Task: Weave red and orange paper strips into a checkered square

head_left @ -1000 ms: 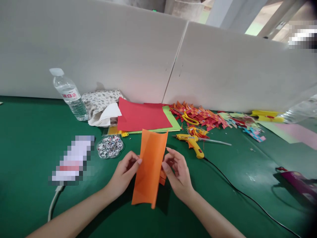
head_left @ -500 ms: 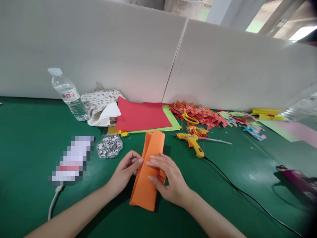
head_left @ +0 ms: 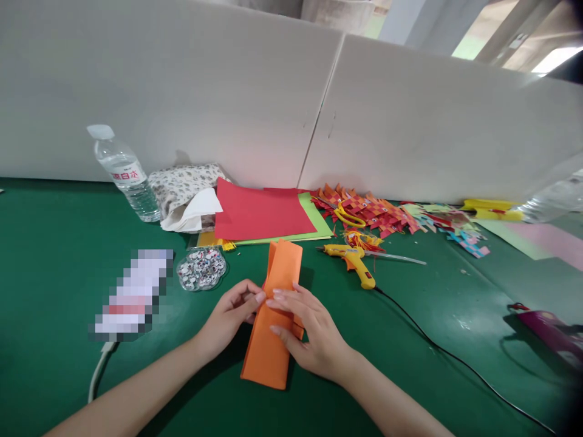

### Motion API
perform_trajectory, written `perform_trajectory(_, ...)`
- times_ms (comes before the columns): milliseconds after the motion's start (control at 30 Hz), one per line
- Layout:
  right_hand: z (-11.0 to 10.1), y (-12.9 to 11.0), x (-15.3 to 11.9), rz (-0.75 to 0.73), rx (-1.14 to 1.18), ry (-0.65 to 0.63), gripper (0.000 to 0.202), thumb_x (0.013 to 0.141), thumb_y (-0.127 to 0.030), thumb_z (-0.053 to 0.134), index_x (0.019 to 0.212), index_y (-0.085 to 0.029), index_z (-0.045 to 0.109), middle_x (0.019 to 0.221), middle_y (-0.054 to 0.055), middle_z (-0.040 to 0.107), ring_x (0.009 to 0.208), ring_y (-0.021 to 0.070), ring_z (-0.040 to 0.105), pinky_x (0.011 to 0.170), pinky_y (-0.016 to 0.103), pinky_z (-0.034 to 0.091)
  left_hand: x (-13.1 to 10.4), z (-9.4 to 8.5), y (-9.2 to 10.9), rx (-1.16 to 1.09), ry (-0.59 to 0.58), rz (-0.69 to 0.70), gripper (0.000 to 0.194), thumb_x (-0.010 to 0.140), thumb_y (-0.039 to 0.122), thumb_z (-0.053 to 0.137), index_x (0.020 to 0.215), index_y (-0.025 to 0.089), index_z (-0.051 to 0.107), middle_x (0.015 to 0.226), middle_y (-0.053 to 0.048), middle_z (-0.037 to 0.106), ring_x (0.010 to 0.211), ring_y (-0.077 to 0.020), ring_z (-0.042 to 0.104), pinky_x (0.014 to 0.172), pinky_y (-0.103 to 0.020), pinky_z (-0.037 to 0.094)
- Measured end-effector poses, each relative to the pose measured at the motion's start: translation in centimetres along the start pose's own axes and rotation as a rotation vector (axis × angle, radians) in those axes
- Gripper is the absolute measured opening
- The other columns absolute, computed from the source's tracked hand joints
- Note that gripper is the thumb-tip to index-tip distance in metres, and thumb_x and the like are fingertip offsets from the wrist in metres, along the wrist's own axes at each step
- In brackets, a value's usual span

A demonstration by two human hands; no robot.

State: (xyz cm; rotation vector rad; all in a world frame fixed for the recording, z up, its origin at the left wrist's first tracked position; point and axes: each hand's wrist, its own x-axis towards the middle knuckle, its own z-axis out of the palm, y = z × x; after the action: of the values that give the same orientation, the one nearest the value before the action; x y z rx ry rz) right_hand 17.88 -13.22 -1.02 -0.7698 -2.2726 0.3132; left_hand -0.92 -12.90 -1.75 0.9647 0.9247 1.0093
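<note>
A folded sheet of orange paper [head_left: 268, 358] is held upright in front of me, over the green table. My left hand [head_left: 235, 309] pinches its left edge between thumb and fingers. From the right, my right hand [head_left: 310, 328] lies across the paper's face with thumb and fingers gripping it; a small orange flap shows beside the fingers. The two layers stand slightly apart at the top left. What lies behind the paper is mostly hidden.
Red paper [head_left: 264, 212] lies over green sheets at the back. A yellow glue gun [head_left: 357, 262] with a black cord is right. On the left are googly eyes [head_left: 201, 269], a bottle [head_left: 127, 176] and a blurred phone [head_left: 134, 291]. Woven paper pieces [head_left: 368, 209] lie behind.
The gap between the orange paper's layers has narrowed as the left side was pressed in. Both hands keep hold, with the right fingers shifted slightly left.
</note>
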Motion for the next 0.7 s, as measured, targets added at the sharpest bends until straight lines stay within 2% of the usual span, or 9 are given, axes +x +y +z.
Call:
perform_trajectory(233, 0.0, 0.0, 0.0, -0.025, -0.010, -0.012, 0.048, 0.083, -0.015, 0.055, 0.128, -0.022, 0.038, 0.115, 0.007, 0.064, 0.115, 0.0190, 0.054, 0.106, 0.046, 0.034, 0.0, -0.1, -0.1, -0.009, -0.026, -0.018, 0.029, 0.076, 0.041, 0.064, 0.076, 0.015, 0.052, 0.066, 0.004, 0.051, 0.061, -0.0068, 0.047, 0.053, -0.015, 0.039)
perform_trajectory(333, 0.1, -0.3, 0.0, 0.017, 0.017, 0.100, 0.055, 0.079, -0.014, 0.059, 0.129, -0.024, 0.037, 0.120, 0.008, 0.060, 0.122, 0.0228, 0.047, 0.106, 0.050, 0.033, 0.0, 0.0, -0.1, -0.026, -0.023, -0.017, 0.029, 0.076, 0.040, 0.065, 0.076, 0.015, 0.052, 0.065, 0.004, 0.051, 0.058, -0.0059, 0.048, 0.052, -0.015, 0.040)
perform_trajectory(433, 0.1, -0.6, 0.2, 0.278, 0.145, 0.356, 0.061, 0.075, -0.020, 0.065, 0.129, -0.025, 0.036, 0.131, 0.011, 0.048, 0.129, 0.0279, 0.037, 0.103, 0.053, 0.034, 0.1, -0.1, -0.2, -0.062, -0.013, -0.020, 0.028, 0.078, 0.040, 0.063, 0.078, 0.015, 0.052, 0.066, 0.004, 0.054, 0.058, -0.0064, 0.051, 0.053, -0.016, 0.043)
perform_trajectory(500, 0.1, -0.7, 0.5, 0.504, 0.361, 0.422, 0.064, 0.075, -0.026, 0.067, 0.129, -0.026, 0.033, 0.135, 0.012, 0.043, 0.127, 0.0274, 0.039, 0.100, 0.050, 0.039, 0.2, -0.1, -0.3, -0.068, -0.005, -0.028, 0.027, 0.078, 0.040, 0.063, 0.080, 0.015, 0.053, 0.068, 0.003, 0.056, 0.060, -0.0073, 0.054, 0.055, -0.017, 0.045)
perform_trajectory(600, 0.0, -0.6, 1.0, 0.763, 0.798, 0.316, 0.067, 0.076, -0.033, 0.067, 0.130, -0.027, 0.028, 0.121, 0.011, 0.055, 0.110, 0.0244, 0.056, 0.090, 0.044, 0.049, 0.2, -0.3, -0.3, -0.030, -0.017, -0.036, 0.025, 0.078, 0.039, 0.064, 0.079, 0.015, 0.056, 0.069, 0.002, 0.059, 0.063, -0.0081, 0.056, 0.057, -0.018, 0.047)
perform_trajectory(700, 0.1, -0.7, 1.3, 0.877, 1.030, 0.227, 0.060, 0.072, -0.033, 0.071, 0.120, -0.026, 0.037, 0.107, 0.007, 0.063, 0.095, 0.0228, 0.063, 0.082, 0.040, 0.053, 0.2, -0.4, -0.2, 0.032, -0.077, -0.051, 0.025, 0.074, 0.036, 0.069, 0.074, 0.013, 0.061, 0.066, 0.001, 0.061, 0.061, -0.0083, 0.056, 0.056, -0.018, 0.048)
